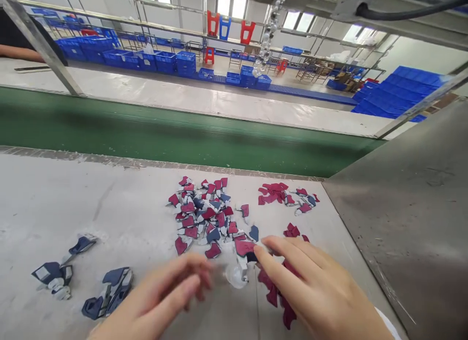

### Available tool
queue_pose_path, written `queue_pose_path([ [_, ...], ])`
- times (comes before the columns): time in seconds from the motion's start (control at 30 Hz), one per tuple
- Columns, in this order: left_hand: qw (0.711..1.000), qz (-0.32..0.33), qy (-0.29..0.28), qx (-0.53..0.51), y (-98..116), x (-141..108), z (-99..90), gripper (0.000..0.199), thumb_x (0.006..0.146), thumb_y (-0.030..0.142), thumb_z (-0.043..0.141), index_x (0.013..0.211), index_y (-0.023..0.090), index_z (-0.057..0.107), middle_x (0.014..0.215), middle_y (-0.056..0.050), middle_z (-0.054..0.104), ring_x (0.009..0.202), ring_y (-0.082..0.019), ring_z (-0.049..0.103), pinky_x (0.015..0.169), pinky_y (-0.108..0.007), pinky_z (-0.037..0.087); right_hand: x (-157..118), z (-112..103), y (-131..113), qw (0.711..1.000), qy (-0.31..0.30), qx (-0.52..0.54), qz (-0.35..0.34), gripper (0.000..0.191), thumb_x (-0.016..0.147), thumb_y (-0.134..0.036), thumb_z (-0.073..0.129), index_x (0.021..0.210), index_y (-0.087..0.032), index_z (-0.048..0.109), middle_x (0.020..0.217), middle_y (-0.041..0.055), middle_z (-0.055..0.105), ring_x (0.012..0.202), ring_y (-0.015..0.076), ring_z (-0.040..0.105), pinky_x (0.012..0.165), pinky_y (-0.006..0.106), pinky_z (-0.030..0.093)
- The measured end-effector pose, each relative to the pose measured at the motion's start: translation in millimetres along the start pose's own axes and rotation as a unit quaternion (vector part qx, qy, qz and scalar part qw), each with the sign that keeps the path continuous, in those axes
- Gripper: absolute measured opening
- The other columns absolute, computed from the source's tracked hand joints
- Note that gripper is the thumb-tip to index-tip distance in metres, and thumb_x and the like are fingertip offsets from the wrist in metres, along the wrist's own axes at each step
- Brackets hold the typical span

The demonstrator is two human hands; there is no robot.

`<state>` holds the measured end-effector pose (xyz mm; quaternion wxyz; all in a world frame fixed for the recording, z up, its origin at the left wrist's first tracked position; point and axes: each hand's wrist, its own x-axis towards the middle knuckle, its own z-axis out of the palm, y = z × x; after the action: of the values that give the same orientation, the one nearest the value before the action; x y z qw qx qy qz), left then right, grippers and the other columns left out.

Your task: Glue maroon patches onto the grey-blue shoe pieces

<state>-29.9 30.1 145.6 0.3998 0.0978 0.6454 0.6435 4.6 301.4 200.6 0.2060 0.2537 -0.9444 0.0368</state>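
Observation:
A red-topped part with a dark side and a clear round base [237,275] stands upright on the table in front of me. My right hand [310,286] reaches over its right side, fingertips at its red top; whether they grip it is unclear. My left hand [164,293], slightly blurred, is to its left with fingers apart and nothing in them. Beyond lies a pile of small red, blue and white parts [208,213]. Loose red pieces [270,289] lie partly beneath my right hand.
Dark blue and grey parts [107,293] rest at the left. More red pieces [272,193] are at the back right. A green belt [183,138] crosses behind the table. A metal panel [413,208] rises on the right. A person's arm [22,52] shows far left.

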Motion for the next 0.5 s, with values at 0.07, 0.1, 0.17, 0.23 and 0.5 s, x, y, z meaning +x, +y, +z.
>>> queue_pose_path([
  [0.07, 0.999, -0.015, 0.020, -0.020, 15, 22, 7.4, 0.037, 0.101, 0.049, 0.046, 0.131, 0.034, 0.061, 0.114, -0.004, 0.068, 0.102, -0.022, 0.062, 0.093, -0.036, 0.050, 4, -7, -1, 1.000, -0.014, 0.022, -0.008, 0.039, 0.099, -0.006, 0.034, 0.112, -0.014, 0.069, 0.099, 0.0113, 0.077, 0.081, 0.0223, 0.071, 0.069, 0.033, 0.056],
  [0.1, 0.999, -0.014, 0.004, -0.050, 22, 30, 11.6, 0.039, 0.100, 0.050, 0.046, 0.132, 0.032, 0.061, 0.110, -0.005, 0.069, 0.098, -0.021, 0.063, 0.088, -0.035, 0.051, 5, -8, -2, 0.999, -0.021, 0.031, -0.011, 0.038, 0.101, -0.008, 0.033, 0.113, -0.014, 0.069, 0.098, 0.0108, 0.077, 0.080, 0.0217, 0.071, 0.069, 0.032, 0.056],
  [0.17, 0.993, -0.005, -0.036, -0.115, 29, 41, 18.8, 0.042, 0.099, 0.050, 0.049, 0.131, 0.026, 0.062, 0.099, -0.006, 0.069, 0.092, -0.020, 0.064, 0.079, -0.032, 0.052, 5, -8, -2, 0.998, -0.034, 0.045, -0.010, 0.038, 0.102, -0.010, 0.033, 0.116, -0.015, 0.068, 0.101, 0.0100, 0.077, 0.084, 0.0214, 0.071, 0.071, 0.032, 0.057],
  [0.23, 0.987, 0.006, -0.046, -0.153, 32, 43, 22.9, 0.038, 0.099, 0.046, 0.051, 0.128, 0.024, 0.064, 0.093, -0.005, 0.069, 0.086, -0.018, 0.064, 0.075, -0.029, 0.052, 3, -7, -3, 0.997, -0.037, 0.062, -0.006, 0.037, 0.104, -0.013, 0.033, 0.116, -0.017, 0.068, 0.105, 0.0091, 0.076, 0.087, 0.0209, 0.071, 0.075, 0.032, 0.057],
  [0.5, 0.975, -0.021, -0.064, -0.212, 34, 41, 23.7, 0.030, 0.097, 0.041, 0.059, 0.113, 0.018, 0.068, 0.080, -0.003, 0.068, 0.068, -0.010, 0.062, 0.064, -0.021, 0.049, 7, -7, -2, 0.986, -0.032, 0.157, 0.035, 0.037, 0.108, -0.033, 0.033, 0.102, -0.022, 0.068, 0.099, 0.0054, 0.077, 0.084, 0.0183, 0.072, 0.073, 0.029, 0.058],
])
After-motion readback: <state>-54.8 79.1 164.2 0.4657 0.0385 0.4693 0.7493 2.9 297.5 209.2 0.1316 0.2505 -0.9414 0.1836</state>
